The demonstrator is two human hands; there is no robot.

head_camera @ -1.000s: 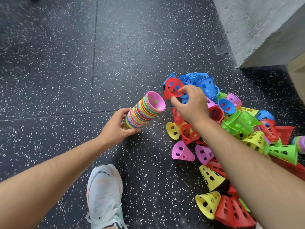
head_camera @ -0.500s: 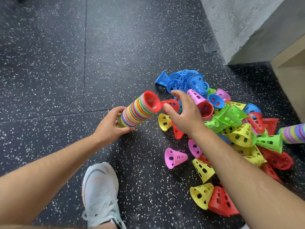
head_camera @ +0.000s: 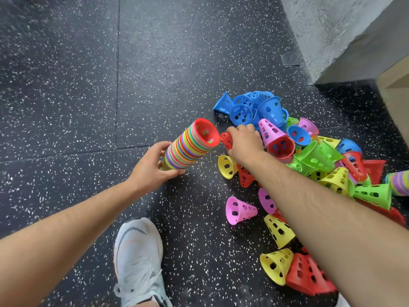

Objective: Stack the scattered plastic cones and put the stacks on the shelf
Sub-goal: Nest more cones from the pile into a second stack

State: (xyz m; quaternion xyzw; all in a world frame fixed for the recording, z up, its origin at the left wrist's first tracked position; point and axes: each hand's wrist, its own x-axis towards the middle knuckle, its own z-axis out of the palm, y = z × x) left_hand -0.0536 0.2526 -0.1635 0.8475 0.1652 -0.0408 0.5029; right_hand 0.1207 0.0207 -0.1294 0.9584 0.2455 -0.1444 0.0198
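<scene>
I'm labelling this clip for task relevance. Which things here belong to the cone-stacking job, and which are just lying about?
Job: cone stack in left hand; red cone in right hand; loose cones; second stack at right edge.
Just there: white shoe; grey floor patch; concrete wall.

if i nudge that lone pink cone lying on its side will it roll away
Probably rolls in a curve, not away: the pink cone lies on its tapered side. Likely light and fairly stiff, being thin perforated plastic.

far stack [head_camera: 400, 183] — cropped right, shoe [head_camera: 138, 258] cropped below
</scene>
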